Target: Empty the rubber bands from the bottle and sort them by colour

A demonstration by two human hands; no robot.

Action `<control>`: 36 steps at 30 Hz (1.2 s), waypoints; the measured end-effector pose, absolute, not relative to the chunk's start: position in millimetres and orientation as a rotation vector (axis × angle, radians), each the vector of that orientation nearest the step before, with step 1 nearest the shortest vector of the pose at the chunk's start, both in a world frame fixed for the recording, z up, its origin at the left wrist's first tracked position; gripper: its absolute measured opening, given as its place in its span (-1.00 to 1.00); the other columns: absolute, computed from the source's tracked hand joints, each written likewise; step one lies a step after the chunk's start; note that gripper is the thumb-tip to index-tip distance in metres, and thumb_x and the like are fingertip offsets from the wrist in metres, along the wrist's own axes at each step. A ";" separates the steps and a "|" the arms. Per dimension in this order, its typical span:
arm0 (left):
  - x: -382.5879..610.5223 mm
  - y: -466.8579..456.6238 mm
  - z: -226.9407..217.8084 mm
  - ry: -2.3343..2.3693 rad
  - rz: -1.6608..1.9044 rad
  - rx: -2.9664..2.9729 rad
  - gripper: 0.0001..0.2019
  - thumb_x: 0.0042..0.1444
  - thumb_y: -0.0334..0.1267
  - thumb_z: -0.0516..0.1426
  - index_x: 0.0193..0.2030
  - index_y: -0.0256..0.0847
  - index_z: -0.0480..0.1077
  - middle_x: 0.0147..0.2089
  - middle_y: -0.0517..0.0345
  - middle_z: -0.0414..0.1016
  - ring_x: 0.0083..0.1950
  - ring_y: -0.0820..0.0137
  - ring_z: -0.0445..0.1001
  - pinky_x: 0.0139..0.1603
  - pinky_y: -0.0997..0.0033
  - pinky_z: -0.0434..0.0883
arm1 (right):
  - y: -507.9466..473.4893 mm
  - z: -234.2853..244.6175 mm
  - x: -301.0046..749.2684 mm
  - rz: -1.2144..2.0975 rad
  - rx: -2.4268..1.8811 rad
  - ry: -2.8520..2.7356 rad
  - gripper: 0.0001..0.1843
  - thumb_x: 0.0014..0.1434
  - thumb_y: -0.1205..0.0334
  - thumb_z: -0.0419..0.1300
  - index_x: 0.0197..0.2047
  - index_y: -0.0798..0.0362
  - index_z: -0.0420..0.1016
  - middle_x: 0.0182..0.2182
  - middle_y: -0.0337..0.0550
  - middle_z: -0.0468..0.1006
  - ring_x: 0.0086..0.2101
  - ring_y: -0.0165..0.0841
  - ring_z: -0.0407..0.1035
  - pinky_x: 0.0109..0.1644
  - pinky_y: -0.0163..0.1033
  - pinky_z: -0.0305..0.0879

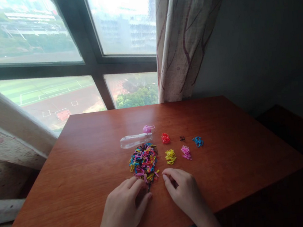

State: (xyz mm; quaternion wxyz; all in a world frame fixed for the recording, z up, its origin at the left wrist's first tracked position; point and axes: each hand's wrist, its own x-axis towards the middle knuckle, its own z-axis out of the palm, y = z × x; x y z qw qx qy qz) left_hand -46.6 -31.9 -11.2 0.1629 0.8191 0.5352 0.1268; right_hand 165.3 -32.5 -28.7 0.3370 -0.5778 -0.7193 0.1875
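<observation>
A mixed heap of small coloured rubber bands (143, 161) lies on the wooden table (91, 165). My left hand (124, 205) rests at the heap's near edge, fingers curled and touching the bands. My right hand (182, 190) sits just right of the heap, fingertips pinched together; what they hold is too small to make out. Beyond lie small sorted piles: red bands (165, 138), yellow bands (170, 156), pink bands (186, 152), blue bands (198, 141) and a tiny dark pile (182, 138).
A clear plastic bottle (135, 140) lies on its side behind the heap, with a pink cap (147, 129) beside it. A window and curtain (183, 39) stand behind the table. The table's right edge drops off into a dark area.
</observation>
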 end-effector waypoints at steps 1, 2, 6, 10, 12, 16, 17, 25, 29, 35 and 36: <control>-46.4 -31.7 -11.7 1.521 0.373 2.343 -0.92 0.21 -0.20 0.10 -0.23 -0.06 0.42 -0.17 0.18 0.55 -0.19 0.28 0.53 -0.22 0.34 0.42 | -32.4 -29.1 165.1 0.491 -1.506 -1.874 -0.82 0.27 0.33 0.07 -0.25 -0.01 0.50 -0.40 -0.20 0.59 -0.38 -0.33 0.45 -0.28 -0.30 0.22; -46.4 -31.4 -12.2 1.516 0.386 2.348 -0.91 0.23 -0.22 0.08 -0.21 -0.05 0.42 -0.17 0.18 0.55 -0.18 0.28 0.54 -0.21 0.34 0.42 | -32.4 -29.5 164.9 0.494 -1.506 -1.870 -0.82 0.27 0.33 0.07 -0.25 -0.01 0.50 -0.39 -0.20 0.59 -0.38 -0.33 0.45 -0.28 -0.30 0.22; -47.7 -30.3 -14.7 1.503 0.438 2.360 -0.84 0.25 -0.28 0.03 -0.17 -0.04 0.43 -0.15 0.19 0.57 -0.18 0.30 0.56 -0.21 0.36 0.44 | -33.7 -29.8 164.9 0.507 -1.501 -1.863 -0.83 0.26 0.34 0.08 -0.23 -0.01 0.50 -0.39 -0.21 0.59 -0.38 -0.33 0.45 -0.27 -0.30 0.22; -49.8 -29.5 -16.0 1.490 0.484 2.346 -0.84 0.26 -0.26 0.02 -0.17 -0.05 0.43 -0.16 0.18 0.57 -0.19 0.32 0.56 -0.21 0.39 0.45 | -34.1 -28.4 165.0 0.520 -1.499 -1.867 -0.83 0.25 0.35 0.08 -0.24 -0.01 0.50 -0.39 -0.21 0.59 -0.37 -0.33 0.45 -0.26 -0.30 0.21; -50.9 -29.3 -16.0 1.485 0.525 2.322 -0.84 0.27 -0.26 0.02 -0.17 -0.06 0.43 -0.17 0.18 0.57 -0.21 0.34 0.56 -0.23 0.42 0.44 | -33.2 -28.5 164.9 0.528 -1.501 -1.868 -0.82 0.25 0.36 0.08 -0.24 -0.01 0.50 -0.39 -0.21 0.59 -0.37 -0.33 0.45 -0.26 -0.31 0.21; -53.0 -27.4 -11.9 1.464 0.650 2.275 -0.83 0.28 -0.27 0.00 -0.13 -0.08 0.42 -0.26 0.22 0.54 -0.37 0.45 0.50 -0.35 0.51 0.39 | -31.3 -29.7 164.5 0.527 -1.498 -1.868 -0.82 0.25 0.36 0.08 -0.24 0.00 0.51 -0.39 -0.20 0.59 -0.37 -0.33 0.45 -0.26 -0.31 0.21; -53.0 -25.9 -8.8 1.464 0.670 2.276 -0.83 0.28 -0.26 0.01 -0.13 -0.08 0.42 -0.29 0.22 0.53 -0.41 0.47 0.48 -0.37 0.52 0.37 | -31.1 -29.7 164.4 0.527 -1.497 -1.867 -0.82 0.25 0.36 0.08 -0.24 0.00 0.51 -0.38 -0.20 0.59 -0.37 -0.34 0.45 -0.26 -0.31 0.21; -10.4 24.5 52.5 1.352 0.605 2.506 -0.83 0.23 -0.27 0.03 -0.18 -0.13 0.45 -0.25 0.15 0.54 -0.34 0.42 0.49 -0.37 0.50 0.32 | -32.0 -25.5 163.2 0.561 -1.506 -1.887 -0.81 0.25 0.38 0.06 -0.25 -0.01 0.50 -0.38 -0.22 0.58 -0.36 -0.35 0.44 -0.27 -0.31 0.17; 36.8 64.9 66.4 1.315 0.392 2.577 -0.80 0.25 -0.25 0.02 -0.18 -0.12 0.47 -0.23 0.12 0.55 -0.28 0.34 0.53 -0.36 0.43 0.33 | -31.7 -26.4 162.9 0.535 -1.539 -1.897 -0.83 0.25 0.36 0.07 -0.26 0.00 0.48 -0.40 -0.23 0.57 -0.37 -0.34 0.43 -0.28 -0.30 0.14; 88.8 103.1 48.0 1.311 0.244 2.577 -0.83 0.24 -0.27 0.07 -0.18 -0.22 0.49 -0.20 -0.03 0.55 -0.19 0.23 0.55 -0.20 0.29 0.41 | -29.9 -27.6 162.8 0.535 -1.520 -1.906 -0.83 0.24 0.38 0.08 -0.27 0.00 0.49 -0.41 -0.25 0.56 -0.37 -0.35 0.42 -0.27 -0.31 0.16; 94.6 106.7 44.4 1.310 0.214 2.566 -0.82 0.25 -0.23 0.09 -0.15 -0.23 0.48 -0.19 -0.02 0.54 -0.17 0.24 0.55 -0.17 0.27 0.43 | -29.7 -27.9 162.8 0.529 -1.516 -1.905 -0.83 0.24 0.38 0.08 -0.28 0.00 0.49 -0.42 -0.25 0.55 -0.38 -0.35 0.42 -0.28 -0.31 0.16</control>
